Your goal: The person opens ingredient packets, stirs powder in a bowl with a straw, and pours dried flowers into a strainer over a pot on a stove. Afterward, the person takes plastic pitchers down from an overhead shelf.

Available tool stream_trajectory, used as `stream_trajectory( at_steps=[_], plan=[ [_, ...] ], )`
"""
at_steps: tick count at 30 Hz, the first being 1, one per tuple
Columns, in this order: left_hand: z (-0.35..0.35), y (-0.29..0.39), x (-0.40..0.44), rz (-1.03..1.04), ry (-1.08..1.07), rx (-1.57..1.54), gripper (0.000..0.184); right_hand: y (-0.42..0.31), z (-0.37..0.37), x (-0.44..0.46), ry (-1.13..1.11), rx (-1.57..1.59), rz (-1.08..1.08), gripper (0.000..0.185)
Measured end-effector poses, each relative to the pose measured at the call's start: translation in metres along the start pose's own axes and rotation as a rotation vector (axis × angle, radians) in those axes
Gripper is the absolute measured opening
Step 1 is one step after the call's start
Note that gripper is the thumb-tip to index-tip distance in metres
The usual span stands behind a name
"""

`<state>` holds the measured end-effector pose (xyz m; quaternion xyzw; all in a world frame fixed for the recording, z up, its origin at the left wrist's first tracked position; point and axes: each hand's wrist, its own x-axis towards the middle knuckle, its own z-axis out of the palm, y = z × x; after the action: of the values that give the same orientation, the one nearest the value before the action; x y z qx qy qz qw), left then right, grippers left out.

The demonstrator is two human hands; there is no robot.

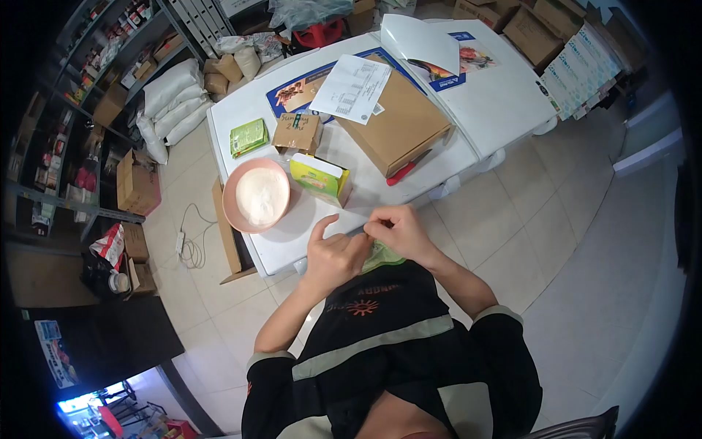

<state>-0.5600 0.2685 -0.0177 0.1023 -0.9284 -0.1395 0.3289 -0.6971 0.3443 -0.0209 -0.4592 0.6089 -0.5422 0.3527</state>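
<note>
My left hand (335, 254) and my right hand (398, 231) meet in front of my body at the table's near edge. Both are closed in a pinch at the top of a light green packet (382, 256), which hangs partly behind the fingers. Just beyond them stands an open green and yellow box (320, 180). To its left, a pink bowl (229, 199) holds white powder (259, 196). A stack of green packets (248, 137) lies behind the bowl, beside a small cardboard box (296, 134) with handwriting on it.
On the white table (504, 95) rest a large flat carton (398, 121), printed sheets (352, 88) and a red-handled knife (406, 170). White sacks (174, 102) and shelves (95, 73) stand at left. Cartons (541, 36) fill the far right; a cable (191, 245) lies on the floor.
</note>
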Motion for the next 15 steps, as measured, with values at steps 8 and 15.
stream_trajectory(
  at_steps=[8, 15],
  plan=[
    [-0.01, -0.007, -0.013, -0.541, 0.038, -0.533, 0.011, 0.112, -0.048, 0.044, 0.421, -0.548, 0.144, 0.017],
    [0.0, 0.003, -0.038, -0.921, -0.045, -1.106, 0.011, 0.139, -0.041, 0.036, 0.507, -0.871, 0.34, 0.021]
  ],
)
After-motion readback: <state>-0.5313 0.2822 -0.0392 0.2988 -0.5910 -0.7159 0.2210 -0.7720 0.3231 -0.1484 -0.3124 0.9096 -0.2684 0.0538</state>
